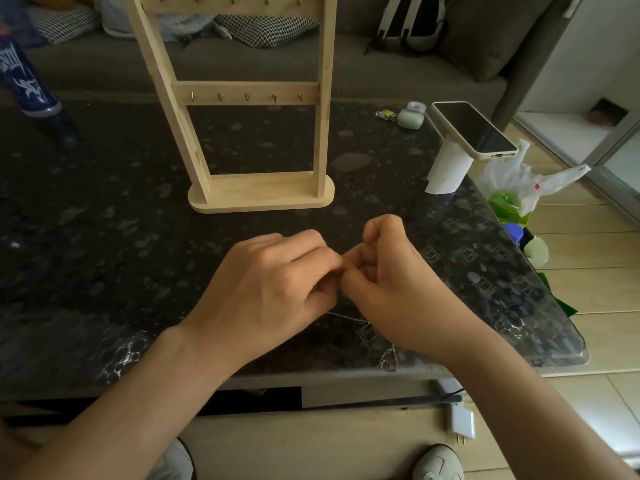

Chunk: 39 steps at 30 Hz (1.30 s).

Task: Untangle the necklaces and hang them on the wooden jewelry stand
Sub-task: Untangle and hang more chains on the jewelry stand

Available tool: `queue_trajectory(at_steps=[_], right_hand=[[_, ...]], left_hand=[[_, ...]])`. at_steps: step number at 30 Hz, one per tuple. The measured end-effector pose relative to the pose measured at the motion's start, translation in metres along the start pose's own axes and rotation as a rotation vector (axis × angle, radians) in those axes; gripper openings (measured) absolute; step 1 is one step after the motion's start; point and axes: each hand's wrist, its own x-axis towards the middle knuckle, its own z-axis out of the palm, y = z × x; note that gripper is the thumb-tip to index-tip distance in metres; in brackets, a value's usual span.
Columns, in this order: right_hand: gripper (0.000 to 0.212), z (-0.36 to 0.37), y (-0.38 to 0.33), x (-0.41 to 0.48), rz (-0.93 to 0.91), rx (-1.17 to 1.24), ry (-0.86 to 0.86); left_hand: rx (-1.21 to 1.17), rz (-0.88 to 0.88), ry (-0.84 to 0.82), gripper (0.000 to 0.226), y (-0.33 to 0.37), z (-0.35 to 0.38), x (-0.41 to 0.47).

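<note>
Necklace chain [348,318] droops between left hand [273,282] and right hand [391,282] (fingertips touching), both hands pinching it.

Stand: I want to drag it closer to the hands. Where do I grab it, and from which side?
Probably the right upright, below the lower hooks, coming in from the right. That stretch is a bare, slim post, easy to wrap, and low enough not to tip the stand; the flat base offers little to grip.
</note>
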Motion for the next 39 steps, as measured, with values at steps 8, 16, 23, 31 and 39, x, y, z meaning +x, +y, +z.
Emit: queue_trajectory(at_steps=[8,16,23,31,39], right_hand=[[0.033,0.000,-0.003,-0.003,-0.027,-0.127,-0.033],[0.035,-0.001,-0.006,-0.003,0.000,-0.141,-0.022],[0.039,-0.002,-0.005,-0.003,0.075,-0.075,-0.022],[0.036,-0.002,-0.010,-0.003,0.149,0.033,-0.003],[0.037,-0.003,-0.003,0.001,0.206,0.228,-0.018]], left_hand=[[-0.009,-0.004,-0.118,0.008,-0.001,0.000,0.002],[-0.012,-0.006,-0.168,0.009,0.002,-0.001,0.002],[-0.017,-0.020,-0.169,0.009,0.004,0.000,0.002],[-0.043,-0.022,-0.128,0.012,0.003,0.003,0.001],[-0.306,-0.189,-0.092,0.007,0.006,0.000,0.004]])
